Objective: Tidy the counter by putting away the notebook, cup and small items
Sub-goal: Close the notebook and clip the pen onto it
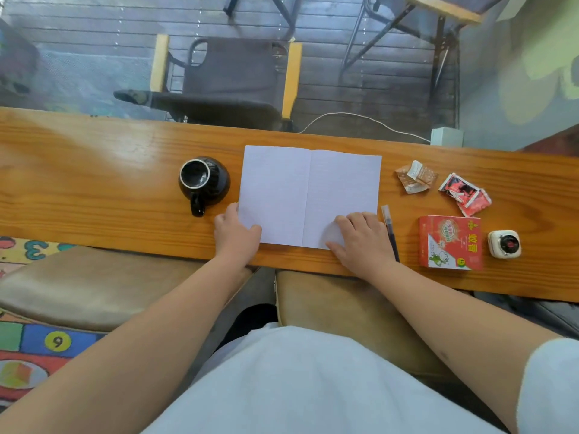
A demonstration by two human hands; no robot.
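An open notebook (308, 189) with blank lined pages lies flat on the wooden counter (94, 189). My left hand (236, 233) grips the lower left corner of its left page, thumb on top. My right hand (360, 238) rests on the lower part of the right page, fingers bent. A black cup (203, 181) stands left of the notebook, handle toward me. A pen (390, 230) lies just right of my right hand. Further right are two crumpled wrappers (415, 177) (465, 193), a red box (449, 242) and a small white round device (504, 243).
Two tan stool cushions (78, 283) (344, 308) sit under the counter's near edge. A colourful number mat (34, 349) covers the floor at left. Beyond the counter, through glass, are a dark chair (232, 79) and a white cable (360, 119).
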